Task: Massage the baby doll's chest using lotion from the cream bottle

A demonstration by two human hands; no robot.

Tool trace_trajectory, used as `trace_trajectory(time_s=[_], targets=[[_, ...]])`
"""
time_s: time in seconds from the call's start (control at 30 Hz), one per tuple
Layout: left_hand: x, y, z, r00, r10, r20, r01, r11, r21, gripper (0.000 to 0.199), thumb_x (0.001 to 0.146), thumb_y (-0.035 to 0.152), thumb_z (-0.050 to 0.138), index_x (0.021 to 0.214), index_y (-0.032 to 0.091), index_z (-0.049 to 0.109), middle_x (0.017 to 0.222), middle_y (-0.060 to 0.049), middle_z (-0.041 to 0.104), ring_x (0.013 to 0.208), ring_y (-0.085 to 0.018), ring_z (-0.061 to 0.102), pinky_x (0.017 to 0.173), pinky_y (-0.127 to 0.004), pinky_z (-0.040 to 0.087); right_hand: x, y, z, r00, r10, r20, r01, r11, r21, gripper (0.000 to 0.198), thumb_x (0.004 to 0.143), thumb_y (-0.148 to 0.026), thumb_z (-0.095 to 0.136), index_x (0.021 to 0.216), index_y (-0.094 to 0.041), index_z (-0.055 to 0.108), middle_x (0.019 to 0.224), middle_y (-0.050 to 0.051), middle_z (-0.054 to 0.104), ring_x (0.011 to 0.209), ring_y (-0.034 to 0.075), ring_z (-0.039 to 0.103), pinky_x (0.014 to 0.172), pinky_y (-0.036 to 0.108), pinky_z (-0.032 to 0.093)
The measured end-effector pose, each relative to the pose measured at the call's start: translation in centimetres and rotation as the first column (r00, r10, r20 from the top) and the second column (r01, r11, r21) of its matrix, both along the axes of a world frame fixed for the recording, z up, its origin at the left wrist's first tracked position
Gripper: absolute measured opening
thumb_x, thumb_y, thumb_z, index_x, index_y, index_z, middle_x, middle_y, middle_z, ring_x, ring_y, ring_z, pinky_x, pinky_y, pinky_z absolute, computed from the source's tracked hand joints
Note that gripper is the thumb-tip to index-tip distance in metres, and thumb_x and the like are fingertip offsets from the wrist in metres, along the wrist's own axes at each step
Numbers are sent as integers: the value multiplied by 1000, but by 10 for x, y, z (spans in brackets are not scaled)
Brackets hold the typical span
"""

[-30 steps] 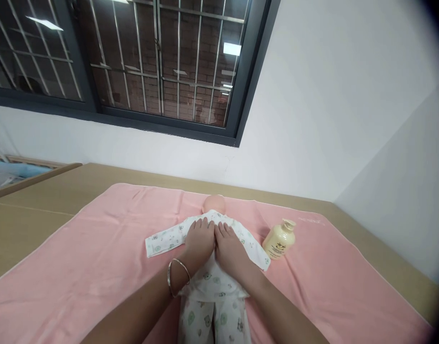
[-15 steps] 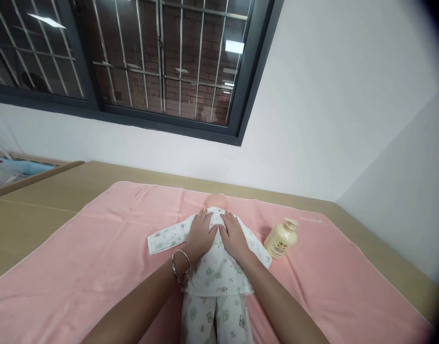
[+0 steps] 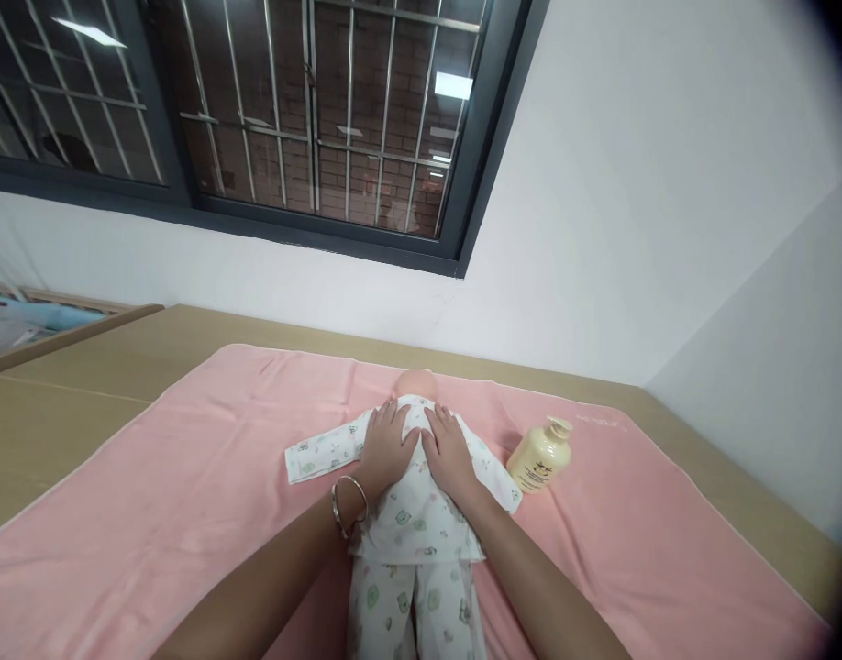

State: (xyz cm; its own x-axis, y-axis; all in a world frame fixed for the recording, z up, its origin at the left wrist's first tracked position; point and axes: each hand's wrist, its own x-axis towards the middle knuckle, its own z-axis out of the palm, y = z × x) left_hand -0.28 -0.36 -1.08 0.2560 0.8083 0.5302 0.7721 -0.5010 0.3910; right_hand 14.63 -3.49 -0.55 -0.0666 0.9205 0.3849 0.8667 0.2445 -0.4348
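A baby doll (image 3: 417,527) in white printed pyjamas lies stretched out on a pink blanket (image 3: 207,477), its bald head at the far end. My left hand (image 3: 388,449) rests flat on the left side of the doll's upper body, fingers extended toward its shoulder. On the other side, my right hand (image 3: 449,454) lies flat in the same way, the two thumbs nearly meeting in the middle. Neither hand grasps anything. A bracelet (image 3: 345,506) circles my left wrist. The doll's sleeves reach out to both sides; its lower legs run out of view.
A pale yellow pump bottle (image 3: 539,456) stands on the blanket beside the right sleeve. Under the blanket is a wooden tabletop (image 3: 83,385), bordered by a white wall with a barred window (image 3: 311,119). Blue and clear items (image 3: 36,316) lie beyond a wooden edge at far left.
Both hands stay flat on the doll in nearly the same place. Only a very slight shift of the camera view shows.
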Motion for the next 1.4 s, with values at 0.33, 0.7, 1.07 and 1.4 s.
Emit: trace_trajectory(time_s=[0.33, 0.7, 1.07, 1.4], targets=[[-1, 0, 2, 1000, -7, -11, 7, 1000, -19, 42, 91, 31, 44, 128, 15, 52, 139, -15, 50, 133, -31, 40, 111, -53, 28, -1, 0, -1, 1000, -7, -4, 7, 1000, -3, 51, 99, -37, 29, 143, -16, 40, 153, 10, 31, 143, 24, 22, 117, 45, 17], [-2, -6, 11, 986, 7, -167, 4, 998, 60, 42, 94, 29, 39, 132, 14, 49, 139, -17, 50, 131, -33, 41, 107, -54, 32, -3, -3, 6, 995, -86, 43, 89, 992, -90, 60, 97, -39, 30, 147, -7, 30, 155, 16, 23, 144, 29, 16, 116, 46, 18], [11, -22, 13, 971, -110, -210, 134, 985, 106, 35, 88, 11, 38, 115, 12, 59, 127, -15, 60, 124, -26, 50, 109, -47, 34, -13, -24, 22, 993, 60, 100, -58, 998, -24, 48, 94, -21, 29, 136, -8, 49, 144, 14, 45, 138, 25, 34, 115, 42, 26], [-4, -1, 8, 984, 38, -176, -54, 995, -86, 58, 94, 43, 37, 138, 6, 40, 146, -21, 41, 138, -32, 33, 112, -51, 27, 24, 13, 11, 993, -93, 67, 101, 986, -131, 56, 99, -43, 25, 140, -9, 45, 147, 17, 39, 140, 26, 30, 115, 48, 18]])
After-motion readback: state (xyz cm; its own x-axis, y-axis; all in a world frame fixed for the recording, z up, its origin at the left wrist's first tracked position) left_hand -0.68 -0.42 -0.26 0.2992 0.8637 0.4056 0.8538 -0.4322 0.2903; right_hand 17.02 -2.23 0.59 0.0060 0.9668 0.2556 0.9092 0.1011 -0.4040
